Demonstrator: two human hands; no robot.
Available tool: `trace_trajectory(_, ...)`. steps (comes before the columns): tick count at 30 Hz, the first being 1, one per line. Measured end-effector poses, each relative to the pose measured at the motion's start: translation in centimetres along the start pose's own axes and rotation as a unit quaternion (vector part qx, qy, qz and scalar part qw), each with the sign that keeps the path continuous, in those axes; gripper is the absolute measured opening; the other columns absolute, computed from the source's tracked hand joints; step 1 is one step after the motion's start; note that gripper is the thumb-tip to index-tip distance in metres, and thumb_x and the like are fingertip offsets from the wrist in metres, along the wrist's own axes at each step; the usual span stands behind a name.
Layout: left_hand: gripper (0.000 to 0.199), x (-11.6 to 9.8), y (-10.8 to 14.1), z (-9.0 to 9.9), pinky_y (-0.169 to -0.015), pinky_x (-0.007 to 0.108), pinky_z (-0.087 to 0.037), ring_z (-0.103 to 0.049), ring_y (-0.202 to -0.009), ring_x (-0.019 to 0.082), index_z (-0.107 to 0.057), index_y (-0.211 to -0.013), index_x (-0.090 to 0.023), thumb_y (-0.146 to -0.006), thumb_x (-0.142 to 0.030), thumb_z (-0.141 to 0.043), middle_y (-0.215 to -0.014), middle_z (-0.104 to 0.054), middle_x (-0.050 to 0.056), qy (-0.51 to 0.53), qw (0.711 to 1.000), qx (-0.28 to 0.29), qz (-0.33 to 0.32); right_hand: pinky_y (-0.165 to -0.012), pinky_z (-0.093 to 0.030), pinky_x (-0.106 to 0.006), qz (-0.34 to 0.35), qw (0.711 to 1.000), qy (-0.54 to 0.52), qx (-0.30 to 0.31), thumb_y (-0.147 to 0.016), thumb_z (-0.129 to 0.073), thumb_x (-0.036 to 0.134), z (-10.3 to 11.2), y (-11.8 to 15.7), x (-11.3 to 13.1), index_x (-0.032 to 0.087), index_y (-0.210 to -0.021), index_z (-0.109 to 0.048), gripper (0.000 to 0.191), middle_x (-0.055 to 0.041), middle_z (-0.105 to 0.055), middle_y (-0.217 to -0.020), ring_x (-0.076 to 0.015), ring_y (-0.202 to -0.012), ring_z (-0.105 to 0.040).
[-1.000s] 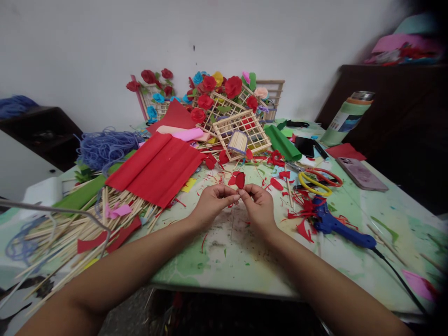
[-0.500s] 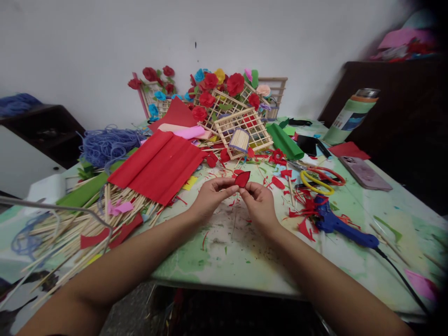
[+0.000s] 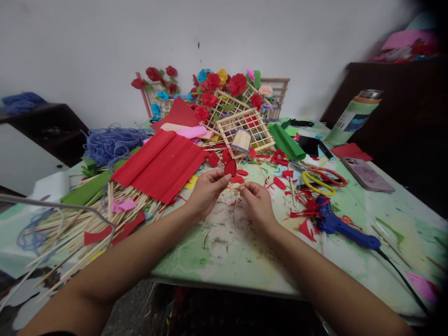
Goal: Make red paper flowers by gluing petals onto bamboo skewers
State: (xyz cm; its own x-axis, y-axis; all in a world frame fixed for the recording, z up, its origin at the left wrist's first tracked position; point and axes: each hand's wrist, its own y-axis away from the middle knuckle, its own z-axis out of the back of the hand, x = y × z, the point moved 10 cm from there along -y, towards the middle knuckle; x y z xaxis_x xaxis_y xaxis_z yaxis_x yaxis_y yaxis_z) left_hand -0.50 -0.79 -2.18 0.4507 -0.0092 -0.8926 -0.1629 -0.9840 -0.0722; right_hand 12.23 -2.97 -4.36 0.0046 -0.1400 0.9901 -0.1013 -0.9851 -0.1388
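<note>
Between the thumb and fingers of my left hand is a small red paper petal, held up over the table. My right hand is a little to the right, apart from the petal, with thumb and forefinger pinched together. Whether anything thin is in that pinch I cannot make out. Loose red petals and red paper scraps lie on the table around both hands. A large folded sheet of red crepe paper lies to the left of my left hand.
Scissors and a blue glue gun with its cord lie right. A phone and a bottle stand beyond. Left are thin sticks and blue string. Stick lattices with paper flowers stand at the back.
My hands have separated. The petal, earlier touched by both hands, is now in my left hand alone and turned more upright. The view has shifted slightly.
</note>
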Motion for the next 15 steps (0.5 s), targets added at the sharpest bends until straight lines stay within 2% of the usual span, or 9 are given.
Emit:
trace_trajectory(3, 0.017, 1.1, -0.2, 0.4, -0.058, 0.017, -0.039, -0.049, -0.056, 0.004, -0.063, -0.066, -0.013, -0.062, -0.018, -0.078, -0.061, -0.057, -0.003, 0.044, 0.998, -0.011, 0.050, -0.056, -0.035, -0.025, 0.017, 0.999, -0.003, -0.026, -0.071, -0.051, 0.031, 0.9, -0.1, 0.4, 0.019, -0.060, -0.051, 0.016, 0.0026, -0.046, -0.057, -0.0123, -0.058, -0.040)
trace_trajectory(6, 0.017, 2.3, -0.2, 0.5, -0.057, 0.016, -0.040, -0.049, -0.056, 0.004, -0.063, -0.068, -0.012, -0.062, -0.016, -0.077, -0.062, -0.057, -0.002, 0.070, 0.993, -0.017, 0.094, -0.055, -0.032, -0.026, 0.035, 0.999, 0.004, -0.022, -0.072, -0.046, 0.028, 1.0, 0.1, 0.8, 0.021, -0.056, -0.042, 0.018, 0.0029, -0.039, -0.055, -0.0123, -0.057, -0.037)
trace_trajectory(10, 0.017, 2.7, 0.0, 0.3, -0.056, 0.015, -0.040, -0.049, -0.055, 0.004, -0.063, -0.069, -0.012, -0.062, -0.016, -0.077, -0.062, -0.056, -0.003, 0.073, 0.992, -0.013, 0.105, -0.052, -0.028, -0.026, 0.037, 0.998, 0.046, -0.002, -0.078, -0.045, 0.035, 0.5, 0.3, 0.5, 0.022, -0.053, -0.035, 0.030, 0.0041, -0.033, -0.053, -0.0117, -0.054, -0.033)
trace_trajectory(13, 0.016, 2.8, 0.0, 0.2, -0.057, 0.016, -0.040, -0.049, -0.056, 0.003, -0.062, -0.069, -0.012, -0.063, -0.017, -0.077, -0.062, -0.056, -0.003, 0.070, 0.992, -0.010, 0.102, -0.054, -0.032, -0.026, 0.054, 0.996, 0.074, -0.001, -0.078, -0.051, 0.038, 0.3, 0.4, 0.5, 0.020, -0.060, -0.046, 0.026, 0.0032, -0.043, -0.057, -0.0123, -0.056, -0.038)
trace_trajectory(15, 0.017, 2.9, 0.0, 0.2, -0.057, 0.015, -0.040, -0.048, -0.055, 0.003, -0.061, -0.068, -0.012, -0.064, -0.018, -0.077, -0.062, -0.055, -0.003, 0.068, 0.993, -0.006, 0.101, -0.062, -0.038, -0.026, 0.091, 0.992, 0.085, -0.014, -0.074, -0.058, 0.031, 0.5, 0.6, 1.2, 0.019, -0.078, -0.058, 0.013, -0.0009, -0.057, -0.075, -0.0143, -0.067, -0.047)
